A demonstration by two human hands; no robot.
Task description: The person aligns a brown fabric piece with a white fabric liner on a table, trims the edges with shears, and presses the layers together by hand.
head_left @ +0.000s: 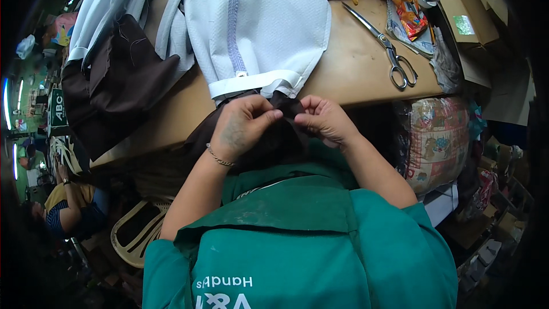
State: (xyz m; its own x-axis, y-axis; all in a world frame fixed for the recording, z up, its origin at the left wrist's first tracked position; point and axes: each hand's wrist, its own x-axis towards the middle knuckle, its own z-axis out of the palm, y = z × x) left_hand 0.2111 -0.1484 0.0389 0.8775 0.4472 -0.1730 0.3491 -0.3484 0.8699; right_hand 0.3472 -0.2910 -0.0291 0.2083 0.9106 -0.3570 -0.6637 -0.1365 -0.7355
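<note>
Dark brown fabric (289,104) hangs at the table's front edge, pinched between the fingers of my left hand (243,126) and my right hand (329,119). Both hands are closed at thumb and forefinger, a short way apart. The brown fabric joins a white textured cloth piece (280,23), which lies flat beyond my hands. A lavender patterned strip (235,23) runs down that piece, and a white band (257,84) crosses its near end. The lower brown cloth hangs in shadow below my hands.
More white cloth (117,0) with dark brown fabric (123,63) is heaped at the left. Metal scissors (389,51) lie on the tan table (354,74). An orange packet (410,14) and cardboard boxes (466,17) are at the right. A plastic-wrapped bundle (437,143) stands below. Another person (71,206) sits at the left.
</note>
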